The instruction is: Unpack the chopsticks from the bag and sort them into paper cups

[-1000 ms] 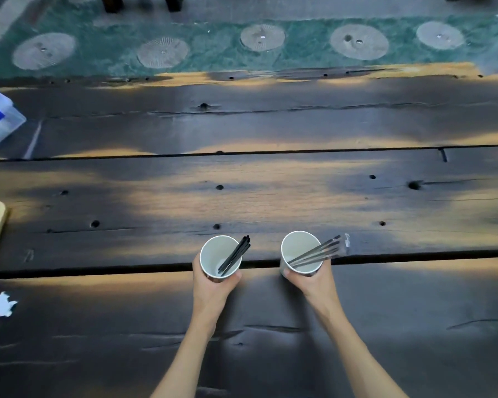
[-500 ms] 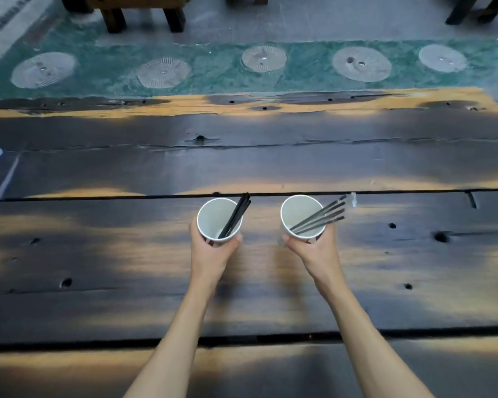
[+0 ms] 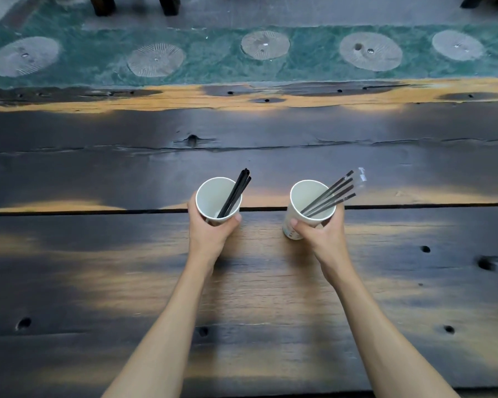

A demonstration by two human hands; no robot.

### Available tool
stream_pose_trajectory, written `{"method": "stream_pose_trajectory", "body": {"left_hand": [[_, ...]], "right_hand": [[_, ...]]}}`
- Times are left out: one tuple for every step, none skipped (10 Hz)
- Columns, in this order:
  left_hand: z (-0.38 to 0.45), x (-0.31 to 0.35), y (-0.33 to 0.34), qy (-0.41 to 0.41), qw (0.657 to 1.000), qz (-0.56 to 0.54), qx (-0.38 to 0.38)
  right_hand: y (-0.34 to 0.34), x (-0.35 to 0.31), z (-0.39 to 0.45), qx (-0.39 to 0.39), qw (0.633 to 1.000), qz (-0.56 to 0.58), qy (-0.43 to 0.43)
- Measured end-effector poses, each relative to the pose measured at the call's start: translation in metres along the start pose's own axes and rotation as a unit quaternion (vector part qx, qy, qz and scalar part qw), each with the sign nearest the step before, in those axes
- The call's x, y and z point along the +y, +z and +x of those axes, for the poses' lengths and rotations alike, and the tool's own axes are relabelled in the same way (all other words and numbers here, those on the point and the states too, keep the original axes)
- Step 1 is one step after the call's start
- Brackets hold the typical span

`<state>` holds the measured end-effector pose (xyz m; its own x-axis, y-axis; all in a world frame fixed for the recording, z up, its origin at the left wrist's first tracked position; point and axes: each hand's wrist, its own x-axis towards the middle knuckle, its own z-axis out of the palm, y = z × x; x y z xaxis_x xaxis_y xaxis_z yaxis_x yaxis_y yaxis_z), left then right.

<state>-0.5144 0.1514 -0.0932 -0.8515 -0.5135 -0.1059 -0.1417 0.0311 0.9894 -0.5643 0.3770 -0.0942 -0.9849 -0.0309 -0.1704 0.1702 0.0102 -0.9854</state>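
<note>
- Left hand wraps left cup; fingers curl round the wall, thumb on the near side below the rim.
- Left cup holds black chopsticks, a tight bunch leaning right, tips past the rim.
- Right hand wraps right cup; fingers curl behind the wall, thumb pressed on the front.
- Right cup holds grey chopsticks, fanned up and right; a clear wrapper shows beside their top ends, so they may not be fully unpacked. Cannot tell for sure.
- Right cup looks tilted, base toward the left; whether either cup rests on the surface or is lifted, cannot tell.
- Progress, judged: sorting looks done or near done, two kinds in two cups. No bag and no loose chopsticks in view. Left: set the cups down, maybe strip the wrapper.
- Surface: dark worn planks, pale patches, knot holes, a seam running across just behind the cups.
- Beyond the far edge: green floor strip with pale round discs; dark furniture legs at top.
</note>
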Motion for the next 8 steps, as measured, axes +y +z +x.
{"method": "stream_pose_trajectory", "body": {"left_hand": [[0.005,-0.001,0.0,0.003,1.0,0.002,-0.004],[0.004,-0.001,-0.001,0.01,1.0,0.0,-0.007],[0.002,-0.003,-0.002,0.021,1.0,0.003,-0.009],[0.001,-0.006,-0.002,0.019,1.0,-0.004,-0.013],[0.001,-0.009,-0.003,0.022,1.0,-0.011,-0.014],[-0.001,-0.012,-0.004,0.01,1.0,-0.022,-0.016],[-0.006,-0.009,-0.007,-0.008,0.999,-0.026,-0.027],[-0.02,-0.001,-0.014,-0.013,1.0,-0.011,-0.01]], "right_hand": [[-0.003,0.002,0.009,0.01,1.0,-0.01,-0.007],[-0.006,0.0,0.015,0.013,1.0,-0.021,-0.013],[-0.007,0.0,0.017,0.006,0.999,-0.037,-0.018],[-0.007,0.003,0.015,-0.002,0.999,-0.025,-0.02],[-0.006,0.005,0.014,-0.007,0.999,-0.021,-0.024],[-0.006,0.007,0.014,-0.016,1.0,-0.02,-0.018],[-0.007,0.003,0.008,-0.029,0.999,-0.025,-0.007],[-0.008,-0.004,-0.005,-0.018,1.0,-0.022,-0.001]]}}
